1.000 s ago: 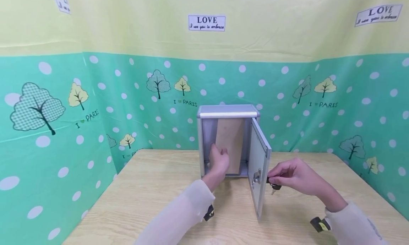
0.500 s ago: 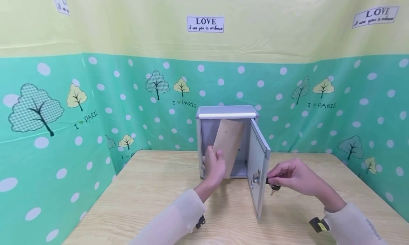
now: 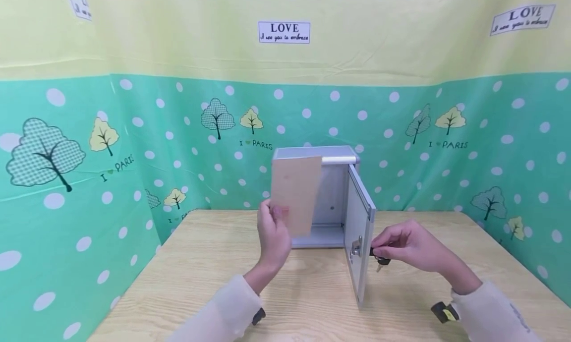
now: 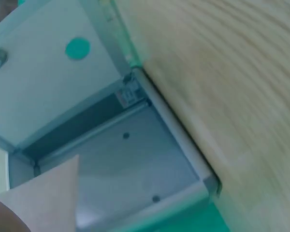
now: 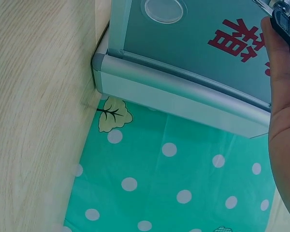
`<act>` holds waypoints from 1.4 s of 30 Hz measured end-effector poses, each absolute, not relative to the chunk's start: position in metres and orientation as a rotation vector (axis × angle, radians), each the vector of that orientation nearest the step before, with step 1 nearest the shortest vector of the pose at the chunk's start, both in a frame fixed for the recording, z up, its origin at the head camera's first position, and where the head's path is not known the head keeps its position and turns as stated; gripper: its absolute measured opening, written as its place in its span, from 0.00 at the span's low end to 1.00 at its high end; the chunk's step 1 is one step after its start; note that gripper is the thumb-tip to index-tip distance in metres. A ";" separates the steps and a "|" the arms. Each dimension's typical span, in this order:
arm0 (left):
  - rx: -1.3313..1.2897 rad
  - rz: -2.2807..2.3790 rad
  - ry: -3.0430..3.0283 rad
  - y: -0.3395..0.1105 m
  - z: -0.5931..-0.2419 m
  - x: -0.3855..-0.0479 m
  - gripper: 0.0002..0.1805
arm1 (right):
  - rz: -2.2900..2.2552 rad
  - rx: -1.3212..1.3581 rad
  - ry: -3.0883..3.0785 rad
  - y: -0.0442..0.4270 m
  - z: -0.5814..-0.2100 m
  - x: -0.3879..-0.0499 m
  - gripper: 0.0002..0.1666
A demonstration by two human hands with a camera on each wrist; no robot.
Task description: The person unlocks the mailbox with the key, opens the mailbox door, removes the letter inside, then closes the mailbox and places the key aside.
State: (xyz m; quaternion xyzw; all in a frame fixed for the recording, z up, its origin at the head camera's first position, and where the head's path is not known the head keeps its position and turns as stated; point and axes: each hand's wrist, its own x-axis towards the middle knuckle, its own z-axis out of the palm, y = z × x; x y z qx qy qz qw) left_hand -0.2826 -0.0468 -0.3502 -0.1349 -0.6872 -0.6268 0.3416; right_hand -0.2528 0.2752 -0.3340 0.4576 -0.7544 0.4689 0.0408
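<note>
My left hand (image 3: 275,238) grips the lower left edge of a flat brown envelope (image 3: 296,193), thumb on its face. The envelope stands nearly upright before the left half of a grey metal letter box (image 3: 341,160). In the left wrist view, a corner of the envelope (image 4: 50,198) shows beside the box's interior. The box's door (image 3: 360,218) is swung out to the right. At the door's outer face my right hand (image 3: 415,245) pinches a black-headed key (image 5: 282,26) at the lock, and a second key (image 3: 381,262) hangs below. Some right fingers are hidden.
The box stands toward the back of a wood-grain table (image 3: 214,262). A green and yellow printed curtain (image 3: 241,173) hangs behind and at both sides. The open door juts forward between the two hands. Red characters (image 5: 239,41) mark the door's front.
My left hand has drawn the envelope out of the box, toward the left and nearer to me. The right hand stays at the door's key, and the door has not moved.
</note>
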 end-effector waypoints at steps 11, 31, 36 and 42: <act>-0.208 -1.611 -1.575 -0.102 -0.331 -0.289 0.11 | 1.412 1.389 -2.331 0.274 -0.330 -0.252 0.14; 0.231 -1.967 -1.533 -0.180 -0.343 -0.324 0.20 | 1.453 1.392 -2.322 0.274 -0.334 -0.253 0.13; 0.334 -2.156 -1.573 -0.197 -0.348 -0.339 0.21 | 1.468 1.407 -2.308 0.274 -0.335 -0.254 0.13; 0.332 -2.269 -1.776 -0.207 -0.358 -0.346 0.21 | 1.471 1.401 -2.309 0.274 -0.336 -0.254 0.14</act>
